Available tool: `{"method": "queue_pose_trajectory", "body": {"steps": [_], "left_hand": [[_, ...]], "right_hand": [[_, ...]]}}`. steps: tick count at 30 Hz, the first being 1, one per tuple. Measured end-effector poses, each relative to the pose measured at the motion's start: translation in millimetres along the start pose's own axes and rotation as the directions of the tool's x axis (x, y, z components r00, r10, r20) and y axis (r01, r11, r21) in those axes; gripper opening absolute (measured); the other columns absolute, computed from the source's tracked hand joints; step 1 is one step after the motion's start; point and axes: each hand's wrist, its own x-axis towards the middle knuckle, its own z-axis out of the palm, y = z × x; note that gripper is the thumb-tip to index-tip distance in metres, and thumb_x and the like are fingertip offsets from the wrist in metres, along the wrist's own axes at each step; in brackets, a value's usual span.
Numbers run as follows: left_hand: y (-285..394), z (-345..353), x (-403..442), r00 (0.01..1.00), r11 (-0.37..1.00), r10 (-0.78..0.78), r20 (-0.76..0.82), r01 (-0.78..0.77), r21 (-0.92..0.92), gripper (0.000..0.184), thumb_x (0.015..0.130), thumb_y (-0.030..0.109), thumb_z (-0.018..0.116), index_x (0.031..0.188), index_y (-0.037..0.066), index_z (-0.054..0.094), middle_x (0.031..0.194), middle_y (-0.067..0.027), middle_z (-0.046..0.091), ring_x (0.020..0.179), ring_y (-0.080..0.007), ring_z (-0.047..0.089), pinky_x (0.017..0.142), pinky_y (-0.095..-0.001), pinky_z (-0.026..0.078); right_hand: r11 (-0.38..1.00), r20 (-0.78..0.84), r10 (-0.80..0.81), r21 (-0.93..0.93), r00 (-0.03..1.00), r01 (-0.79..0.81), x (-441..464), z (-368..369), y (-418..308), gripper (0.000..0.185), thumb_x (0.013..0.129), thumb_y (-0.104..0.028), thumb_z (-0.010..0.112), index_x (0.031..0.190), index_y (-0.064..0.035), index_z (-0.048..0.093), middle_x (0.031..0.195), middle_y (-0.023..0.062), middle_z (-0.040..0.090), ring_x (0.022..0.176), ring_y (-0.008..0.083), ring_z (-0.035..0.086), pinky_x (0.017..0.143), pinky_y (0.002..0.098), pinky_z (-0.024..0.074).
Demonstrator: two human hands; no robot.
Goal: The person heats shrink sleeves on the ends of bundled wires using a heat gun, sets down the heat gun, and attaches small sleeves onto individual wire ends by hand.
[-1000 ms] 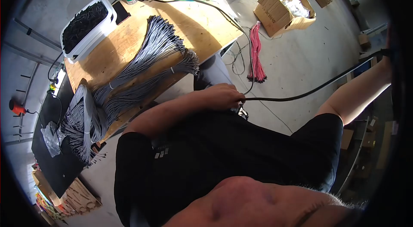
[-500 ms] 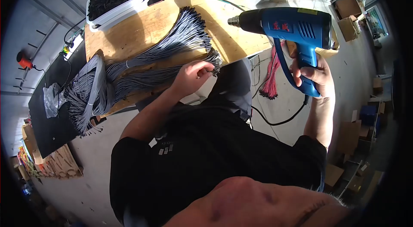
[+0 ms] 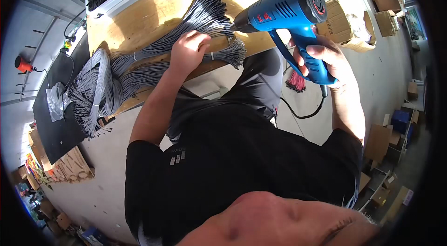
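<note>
With the right hand [image 3: 329, 58] gripping the heat gun [image 3: 285, 9], its nozzle [image 3: 234, 26] beside the far grey wires [image 3: 203, 15] on the table [image 3: 139, 18], stray heat could burn the half-curled left hand [image 3: 187, 52], whose grip is unclear.

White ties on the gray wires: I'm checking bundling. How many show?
3 ties: on the upper bundle, the lower bundle and the leftmost folded bundle. Some may be hidden.

A bare strip of table [image 3: 135, 21] gave passage between the tub [image 3: 129, 1] and the wires [image 3: 158, 44]. The heat gun [image 3: 281, 9] obstructed the right end; its cord [image 3: 307, 116] apparently hung below.
</note>
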Motion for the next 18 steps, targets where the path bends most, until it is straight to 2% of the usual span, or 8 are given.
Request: {"method": "queue_pose_trajectory", "body": {"steps": [1,2,5,9,11,18], "left_hand": [[-2,6,7,0.998,0.998,-0.066,0.025,0.066,-0.012,0.016,0.08,0.009,0.08,0.094,0.012,0.072,0.089,-0.0063,0.069,0.092,-0.0302,0.07,0.082,-0.0425,0.058],[-5,8,13,0.998,0.997,-0.028,0.054,0.024,0.073,0.022,0.077,0.012,0.083,0.093,0.014,0.068,0.09,-0.0046,0.066,0.094,-0.029,0.068,0.082,-0.0428,0.058],[-15,16,33,0.989,0.953,-0.032,0.145,-0.013,0.302,0.03,0.076,0.018,0.084,0.094,0.015,0.061,0.099,-0.0031,0.062,0.102,-0.028,0.065,0.083,-0.0442,0.058],[-15,22,43,0.978,0.943,0.006,0.208,-0.074,0.323,0.028,0.075,0.018,0.084,0.093,0.015,0.063,0.093,-0.003,0.063,0.098,-0.0278,0.067,0.081,-0.0426,0.06],[-18,28,45,0.978,0.93,0.087,0.189,-0.147,0.336,0.022,0.076,0.018,0.081,0.091,0.014,0.064,0.09,-0.004,0.064,0.095,-0.0277,0.068,0.077,-0.0415,0.061],[-33,48,57,0.967,0.892,0.181,0.177,-0.237,0.384,0.018,0.079,0.022,0.077,0.089,0.012,0.066,0.091,-0.0057,0.067,0.095,-0.0264,0.069,0.074,-0.0411,0.062]], "right_hand": [[1.0,0.001,0.001,-0.008,1.0,-0.001,0,0,0,0.052,0.091,-0.025,0.075,0.13,0.0074,0.064,0.088,0.0139,0.07,0.069,0.0188,0.068,0.067,0.0273,0.0568],[1.0,-0.002,0.002,-0.005,1.0,-0.002,0,-2,2,0.052,0.091,-0.025,0.075,0.13,0.0074,0.064,0.088,0.0139,0.07,0.069,0.0188,0.068,0.067,0.0273,0.0568],[1.0,-0.025,0.011,0.003,1.0,-0.011,-3,-7,7,0.053,0.09,-0.026,0.076,0.13,0.0073,0.064,0.088,0.0131,0.071,0.069,0.018,0.068,0.067,0.0269,0.0571],[1.0,-0.058,0.01,-0.011,0.998,-0.01,-8,-16,14,0.056,0.088,-0.026,0.078,0.13,0.0078,0.064,0.087,0.0127,0.072,0.067,0.017,0.069,0.067,0.0268,0.0576],[1.0,-0.064,0.0,-0.015,0.998,-0.001,-9,-17,15,0.056,0.088,-0.025,0.078,0.13,0.0083,0.064,0.087,0.0128,0.072,0.067,0.0172,0.069,0.066,0.0266,0.0572],[1.0,-0.076,0.001,-0.004,0.997,-0.001,1,-18,18,0.056,0.088,-0.025,0.078,0.13,0.0087,0.064,0.087,0.013,0.072,0.067,0.0176,0.069,0.065,0.0267,0.0563]]}}
